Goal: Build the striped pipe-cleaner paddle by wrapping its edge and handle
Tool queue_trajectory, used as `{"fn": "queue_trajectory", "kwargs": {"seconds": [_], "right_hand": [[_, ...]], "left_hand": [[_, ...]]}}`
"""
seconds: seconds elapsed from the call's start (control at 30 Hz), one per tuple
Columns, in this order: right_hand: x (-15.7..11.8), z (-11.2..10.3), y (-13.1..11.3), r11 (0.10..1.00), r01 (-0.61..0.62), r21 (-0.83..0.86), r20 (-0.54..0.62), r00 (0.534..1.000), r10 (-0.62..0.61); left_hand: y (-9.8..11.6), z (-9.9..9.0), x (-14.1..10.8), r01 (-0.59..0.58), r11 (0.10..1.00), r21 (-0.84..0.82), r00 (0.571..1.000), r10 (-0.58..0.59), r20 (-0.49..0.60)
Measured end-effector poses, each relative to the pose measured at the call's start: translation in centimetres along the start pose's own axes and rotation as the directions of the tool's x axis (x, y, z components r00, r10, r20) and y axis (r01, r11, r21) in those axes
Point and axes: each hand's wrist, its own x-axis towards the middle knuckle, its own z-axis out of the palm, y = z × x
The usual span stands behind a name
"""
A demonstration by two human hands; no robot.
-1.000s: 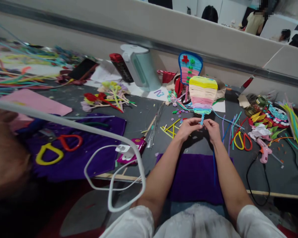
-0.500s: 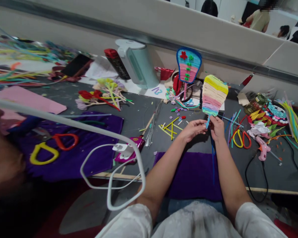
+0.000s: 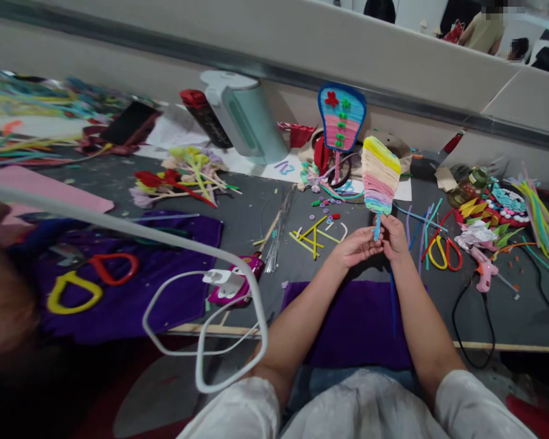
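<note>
A striped fan made of pipe cleaners (image 3: pixel 380 174), yellow at the top through cream and pink to blue, is held upright over the table. My left hand (image 3: pixel 360 245) pinches its blue-wrapped handle from the left. From the right, my right hand (image 3: pixel 394 236) closes its fingers on the same handle, close below the fan's head. A dark blue pipe cleaner (image 3: pixel 393 305) hangs down from beneath my right hand, in front of the purple cloth (image 3: pixel 348 323). Behind stands a second fan (image 3: pixel 342 119), blue-edged with a red flower and green pieces.
Red-and-yellow scissors (image 3: pixel 444 253) and a pink glue gun (image 3: pixel 485 271) lie at the right. Yellow pipe-cleaner pieces (image 3: pixel 315 235) lie left of my hands. An electric kettle (image 3: pixel 256 119) stands by the wall. A white cable (image 3: pixel 201 247) crosses the left foreground, near another person's blurred arm (image 3: pixel 4 286).
The striped fan is turned and now shows narrower, more edge-on. Both hands stay on its handle, slightly lower and further left in view. The camera view has shifted a little.
</note>
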Motion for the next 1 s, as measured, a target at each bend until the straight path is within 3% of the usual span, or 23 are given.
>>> {"fn": "queue_trajectory", "kwargs": {"seconds": [0.17, 0.57, 0.67, 0.87, 1.0], "right_hand": [[-0.3, 0.4, -0.3, 0.999, 0.025, -0.036, -0.033, 0.999, -0.026], [0.2, -0.3, 0.0, 0.908, 0.269, -0.322, -0.059, 0.951, -0.302], [0.1, -0.5, 0.0, 0.874, 0.288, -0.390, -0.036, 0.944, -0.327], [-0.1, -0.4, -0.1, 0.803, 0.275, -0.530, -0.056, 0.933, -0.356], [0.0, -0.3, -0.1, 0.860, 0.269, -0.433, -0.056, 0.944, -0.324]], "left_hand": [[0.2, 0.0, -0.1, -0.013, 1.000, 0.019, 1.000, 0.013, -0.003], [0.9, -0.3, 0.1, -0.138, 0.942, 0.305, 0.976, 0.181, -0.117], [1.0, -0.2, 0.1, -0.167, 0.898, 0.407, 0.958, 0.245, -0.147], [0.9, 0.2, 0.2, -0.271, 0.713, 0.647, 0.880, 0.455, -0.134], [1.1, 0.0, 0.0, -0.182, 0.855, 0.486, 0.941, 0.295, -0.165]]}}
